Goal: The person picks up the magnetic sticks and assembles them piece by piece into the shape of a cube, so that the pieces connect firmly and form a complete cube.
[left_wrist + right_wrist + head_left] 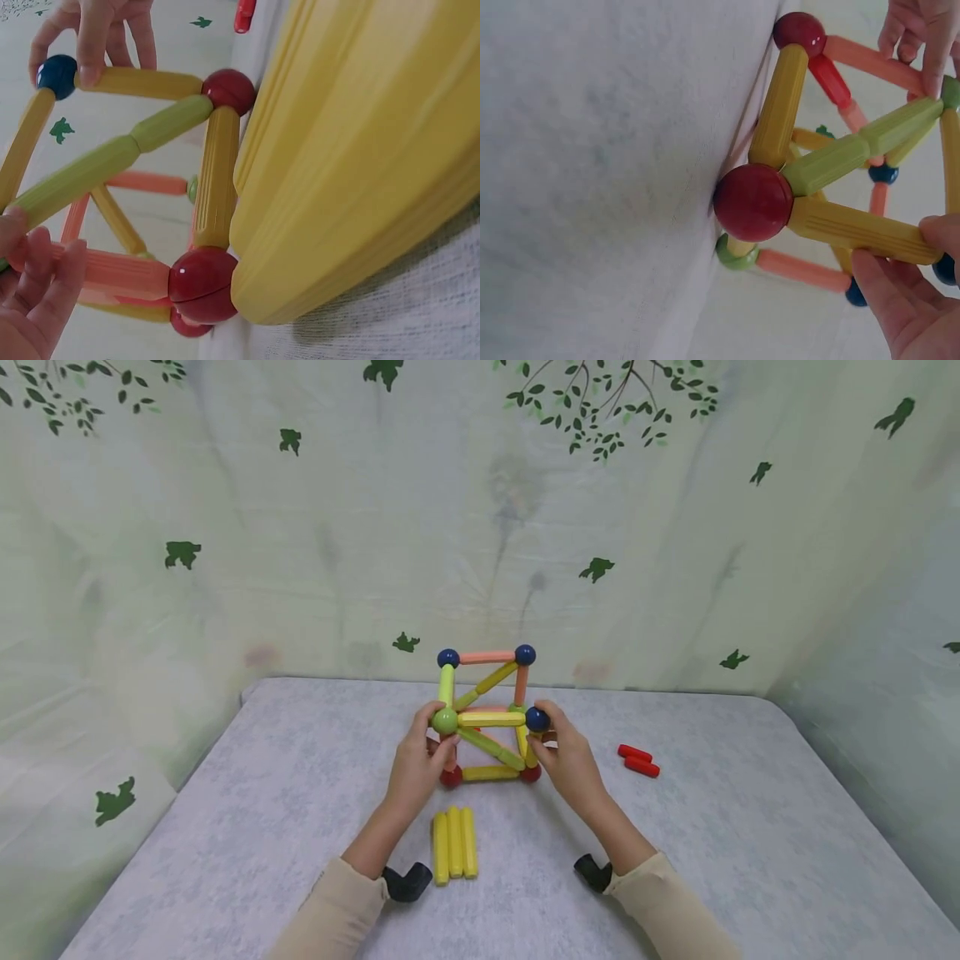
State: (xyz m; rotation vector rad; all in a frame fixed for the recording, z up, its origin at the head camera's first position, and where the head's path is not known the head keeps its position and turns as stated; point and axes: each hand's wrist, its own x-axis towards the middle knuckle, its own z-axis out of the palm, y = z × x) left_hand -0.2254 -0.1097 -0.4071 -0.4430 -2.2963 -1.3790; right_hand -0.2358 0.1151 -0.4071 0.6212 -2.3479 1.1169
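A cube-like frame of magnetic sticks and balls stands on the table between both hands. My left hand [411,764] grips its near upper left corner, around the green ball [446,721] and the top of the upright pink stick [124,274]. At the near upper right corner, my right hand [572,766] pinches the blue ball [537,719] and the upright yellow stick [866,231] below it. A yellow stick [491,719] joins these two balls. Two lime sticks [862,146] run diagonally across the near face down to a red ball [754,202].
Three loose yellow sticks [455,843] lie side by side in front of the frame. Two short red sticks [639,760] lie to the right. Behind the table [750,827] hangs a pale cloth [450,527] with leaf prints.
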